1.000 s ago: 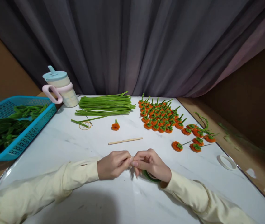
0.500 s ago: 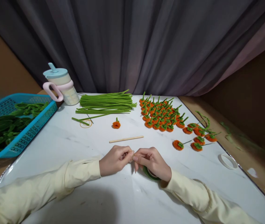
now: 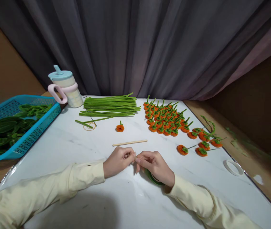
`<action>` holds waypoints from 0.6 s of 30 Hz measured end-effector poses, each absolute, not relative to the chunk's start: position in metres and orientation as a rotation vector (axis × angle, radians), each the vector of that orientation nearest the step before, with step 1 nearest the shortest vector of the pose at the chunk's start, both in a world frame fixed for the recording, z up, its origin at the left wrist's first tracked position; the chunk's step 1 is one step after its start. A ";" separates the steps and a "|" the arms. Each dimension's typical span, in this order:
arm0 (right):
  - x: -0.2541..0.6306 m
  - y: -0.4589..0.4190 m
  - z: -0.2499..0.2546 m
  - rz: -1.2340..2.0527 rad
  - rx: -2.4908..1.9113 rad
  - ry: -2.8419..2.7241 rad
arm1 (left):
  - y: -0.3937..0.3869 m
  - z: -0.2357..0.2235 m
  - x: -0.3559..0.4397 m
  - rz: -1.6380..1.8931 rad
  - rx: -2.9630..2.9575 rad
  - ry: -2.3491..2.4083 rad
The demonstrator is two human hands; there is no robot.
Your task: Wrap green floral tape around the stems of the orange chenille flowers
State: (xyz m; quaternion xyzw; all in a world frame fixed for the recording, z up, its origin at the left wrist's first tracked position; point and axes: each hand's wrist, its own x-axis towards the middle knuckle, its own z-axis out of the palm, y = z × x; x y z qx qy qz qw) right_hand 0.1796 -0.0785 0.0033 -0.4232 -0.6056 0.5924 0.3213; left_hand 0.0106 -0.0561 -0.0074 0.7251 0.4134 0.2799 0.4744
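My left hand [image 3: 120, 161] and my right hand [image 3: 156, 167] meet fingertip to fingertip over the near middle of the table. Both are closed in a pinch; whatever lies between the fingertips is too small and hidden to name. Under my right palm a roll of green tape [image 3: 153, 178] shows partly, its rest covered by the hand. Just beyond my hands lies a thin wooden stick [image 3: 130, 143]. Farther back sits a single small orange pipe-cleaner pumpkin [image 3: 119, 128] with a green stem.
Green pipe cleaners [image 3: 110, 106] lie bundled at the back. Right of them stand several orange pumpkins [image 3: 166, 119], with looser wired ones [image 3: 182, 149] nearer. A blue basket [image 3: 36, 127] of green leaves, a lidded cup [image 3: 74, 98], a rubber band [image 3: 89, 126] and a white ring [image 3: 233, 167] surround.
My hands keep almost the same pinch, fingertips together. The whole view has shifted slightly, so the things on the table appear a little farther right.
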 end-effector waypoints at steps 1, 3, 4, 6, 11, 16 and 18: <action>0.179 -0.078 0.003 1.554 -1.111 -1.586 | -0.055 -0.007 0.010 0.703 1.766 1.004; 0.179 -0.078 0.003 1.564 -1.104 -1.574 | -0.054 -0.005 0.007 0.715 1.747 0.970; 0.179 -0.078 0.003 1.578 -1.095 -1.566 | -0.053 -0.004 0.006 0.707 1.729 0.944; 0.179 -0.078 0.003 1.612 -1.075 -1.549 | -0.052 -0.002 0.004 0.674 1.687 0.883; 0.181 -0.078 0.002 1.643 -1.025 -1.538 | -0.050 -0.004 0.000 0.652 1.629 0.799; 0.181 -0.078 0.000 1.662 -0.995 -1.538 | -0.049 -0.005 -0.001 0.665 1.678 0.789; 0.182 -0.078 0.000 1.667 -0.986 -1.538 | -0.050 -0.004 -0.001 0.688 1.762 0.795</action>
